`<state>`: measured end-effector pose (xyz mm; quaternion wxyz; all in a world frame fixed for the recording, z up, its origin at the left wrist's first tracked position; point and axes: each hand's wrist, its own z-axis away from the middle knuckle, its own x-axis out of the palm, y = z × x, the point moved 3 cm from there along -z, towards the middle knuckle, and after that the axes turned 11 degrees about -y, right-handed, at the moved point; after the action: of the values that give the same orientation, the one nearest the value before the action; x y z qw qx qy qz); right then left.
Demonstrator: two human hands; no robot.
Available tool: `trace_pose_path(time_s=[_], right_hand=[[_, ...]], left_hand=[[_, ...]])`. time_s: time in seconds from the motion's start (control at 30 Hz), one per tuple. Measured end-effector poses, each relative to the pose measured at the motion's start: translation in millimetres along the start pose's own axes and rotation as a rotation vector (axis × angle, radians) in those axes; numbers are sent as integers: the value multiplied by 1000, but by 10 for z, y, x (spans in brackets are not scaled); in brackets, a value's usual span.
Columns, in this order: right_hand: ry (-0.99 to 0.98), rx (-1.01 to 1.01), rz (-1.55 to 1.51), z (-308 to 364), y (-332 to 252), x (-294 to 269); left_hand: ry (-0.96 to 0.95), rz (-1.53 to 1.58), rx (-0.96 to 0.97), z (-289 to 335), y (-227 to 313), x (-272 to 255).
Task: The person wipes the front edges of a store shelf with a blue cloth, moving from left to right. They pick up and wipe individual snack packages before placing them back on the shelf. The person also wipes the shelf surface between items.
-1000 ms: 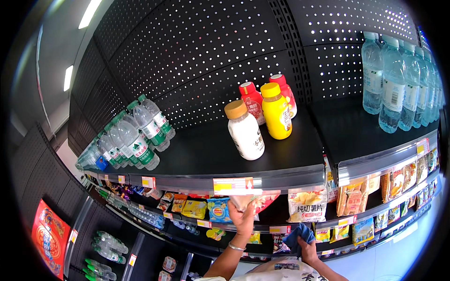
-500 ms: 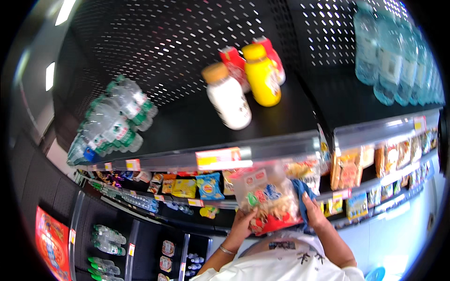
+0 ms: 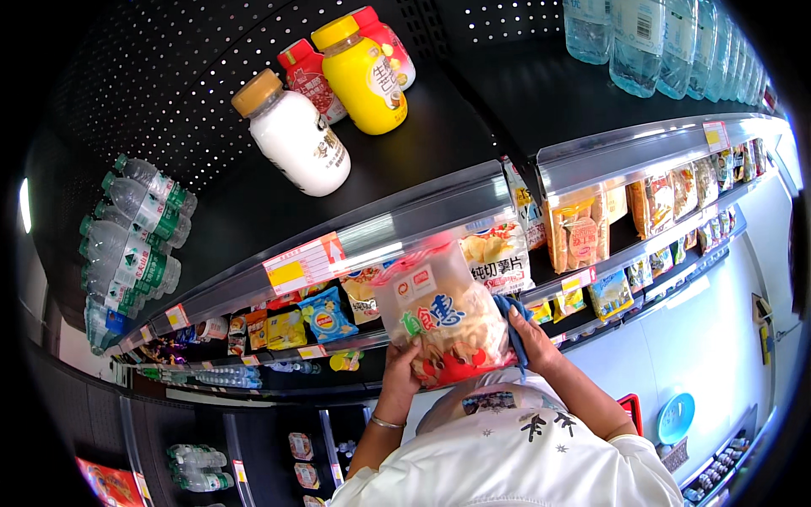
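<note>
Between my two hands, in front of my chest, is a clear plastic snack bag [image 3: 460, 334] with a red bottom, pale pieces showing inside. My left hand [image 3: 404, 367] grips its lower left side, the thumb over the front. On the other side my right hand [image 3: 534, 342] is closed on a crumpled blue cloth [image 3: 513, 319], which presses against the bag's right edge. Just behind the bag, a white and red chip bag [image 3: 497, 253] stands on the shelf below the top one.
On the black top shelf [image 3: 405, 165] stand a white bottle [image 3: 300, 144], a yellow bottle [image 3: 363, 84] and two red ones. Green-labelled bottles [image 3: 135, 237] are grouped left, water bottles [image 3: 638, 42] right. Snack bags [image 3: 579, 232] line the shelf below. A blue basin [image 3: 676, 418] is lower right.
My view has turned and come nearer, so the top-shelf bottles now appear farther left and higher. Both hands keep hold of the bag and the cloth, and the bag appears slightly farther left.
</note>
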<state>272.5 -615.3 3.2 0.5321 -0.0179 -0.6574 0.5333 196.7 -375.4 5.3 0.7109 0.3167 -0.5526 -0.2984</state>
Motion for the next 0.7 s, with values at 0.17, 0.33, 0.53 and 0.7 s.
trace_pose_path(time_s=[0.17,0.33,0.53,0.7], right_hand=[[262,-319,268,-74,-235,-221],[334,-500,750,-256,-439,-445],[454,-471,1013,-494,-420,-568],[480,-446,1086,-618,-418,-697]], left_hand=[[15,-56,251,-207,302,87],[159,-114,409,-260,492,-136],[214,-157,519,-225,618,-292],[204,-136,560,-186,668,-255]])
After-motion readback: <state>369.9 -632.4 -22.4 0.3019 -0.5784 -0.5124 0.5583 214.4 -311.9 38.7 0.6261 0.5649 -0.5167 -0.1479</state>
